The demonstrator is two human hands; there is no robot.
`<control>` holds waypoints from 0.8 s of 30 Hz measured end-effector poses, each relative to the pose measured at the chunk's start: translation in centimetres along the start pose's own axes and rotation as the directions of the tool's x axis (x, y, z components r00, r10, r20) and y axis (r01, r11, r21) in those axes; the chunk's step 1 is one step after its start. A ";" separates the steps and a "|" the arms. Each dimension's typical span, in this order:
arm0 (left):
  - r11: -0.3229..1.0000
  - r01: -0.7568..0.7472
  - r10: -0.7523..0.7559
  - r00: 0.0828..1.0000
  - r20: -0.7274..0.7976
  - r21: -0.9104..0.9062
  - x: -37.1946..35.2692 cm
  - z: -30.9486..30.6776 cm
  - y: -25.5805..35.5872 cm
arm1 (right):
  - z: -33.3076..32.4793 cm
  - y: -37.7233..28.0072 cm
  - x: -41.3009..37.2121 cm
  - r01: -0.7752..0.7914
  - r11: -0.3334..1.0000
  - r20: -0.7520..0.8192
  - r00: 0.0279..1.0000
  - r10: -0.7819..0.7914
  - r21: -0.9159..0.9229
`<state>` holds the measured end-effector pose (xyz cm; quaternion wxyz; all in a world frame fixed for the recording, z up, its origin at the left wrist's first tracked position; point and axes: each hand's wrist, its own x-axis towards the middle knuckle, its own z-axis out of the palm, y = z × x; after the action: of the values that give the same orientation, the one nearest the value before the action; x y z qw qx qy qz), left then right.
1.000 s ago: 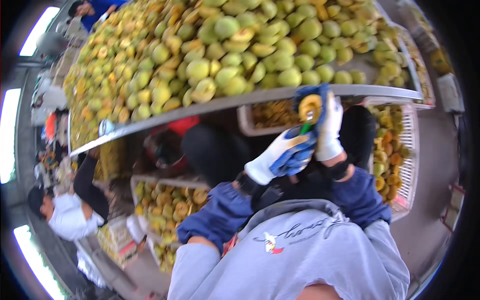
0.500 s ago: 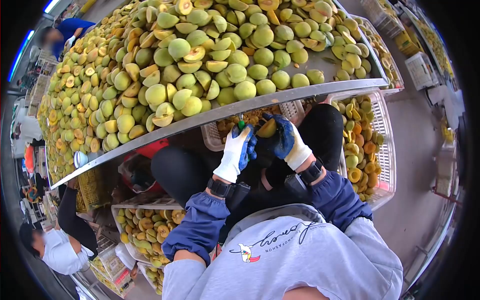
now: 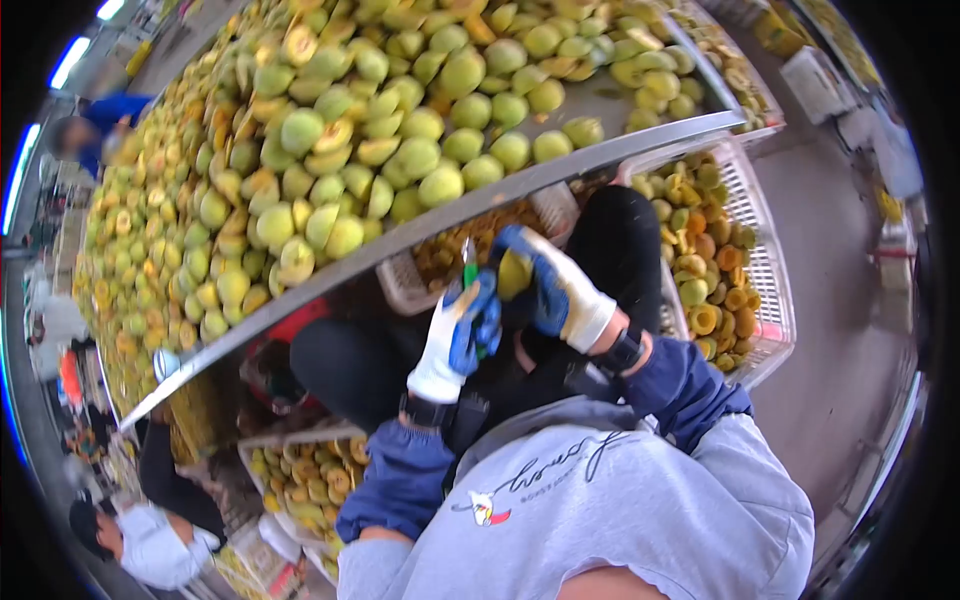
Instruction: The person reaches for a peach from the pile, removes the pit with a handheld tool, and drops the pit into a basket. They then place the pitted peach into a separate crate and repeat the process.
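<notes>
Left hand (image 3: 468, 325): Gloved in white and blue, it was closed around a green-handled tool (image 3: 470, 272), the metal tip pointing to the far side.
Right hand (image 3: 555, 285): Gloved to match, it was curled about a peach-like fruit (image 3: 514, 275); whether the piece was whole or halved could not be told.
Fruit and tool: Both were held just short of the near edge of the tabletop (image 3: 612, 108), between two black-clad knees (image 3: 345, 370), the fruit to the right of the tool and apart from its tip.
Step in hand: By the pose, the worker appeared to be between cuts, fruit and tool held ready side by side.
Next move: It seemed to call for a steady hold on the fruit and the tip brought to its flesh, with the right hand kept clear of the point.
Tabletop pile (image 3: 440, 185): Green-yellow fruit, much of it cut, lay heaped to the far side.
Shaded crate (image 3: 400, 285): Yellow-brown pieces filled it beneath the near edge.
Right crate (image 3: 770, 260): Halves, some apparently hollowed, crowded the pale basket.
Left crate (image 3: 250, 460): More cut fruit lay in it, near the left knee.
Sweatshirt (image 3: 640, 520): Dark script ran across the grey chest beside a small white-and-red figure (image 3: 485, 508); the wording could not be read with confidence.
Wristbands (image 3: 620, 350): Black, with no legible brand.
</notes>
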<state>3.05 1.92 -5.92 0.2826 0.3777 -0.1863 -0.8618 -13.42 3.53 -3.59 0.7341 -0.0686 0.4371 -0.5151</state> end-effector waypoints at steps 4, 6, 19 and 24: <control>0.998 -0.035 0.024 0.985 0.168 0.060 -1.3 2.1 0.4 | -4.6 -2.0 -1.1 0.296 0.951 0.140 0.949 -0.282 -0.089; 0.996 -0.047 0.033 0.985 0.170 0.078 -0.5 1.1 0.5 | -6.5 -6.2 -4.3 0.449 0.876 -0.052 0.884 -0.464 -0.173; 0.946 0.003 0.064 0.979 -0.196 0.325 1.8 -4.6 -1.6 | -16.5 -15.0 -4.2 0.159 -0.105 0.165 0.435 -0.885 -0.982; 0.957 -0.019 0.078 0.978 -0.193 0.290 2.2 -4.4 -1.7 | -2.0 -20.9 6.3 0.357 -0.447 0.560 0.345 -0.753 -0.820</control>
<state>4.64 1.38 -10.86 0.2638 0.4956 -0.2885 -0.7756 -28.89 -10.52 3.15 -0.0260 -0.6720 0.6279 -0.3917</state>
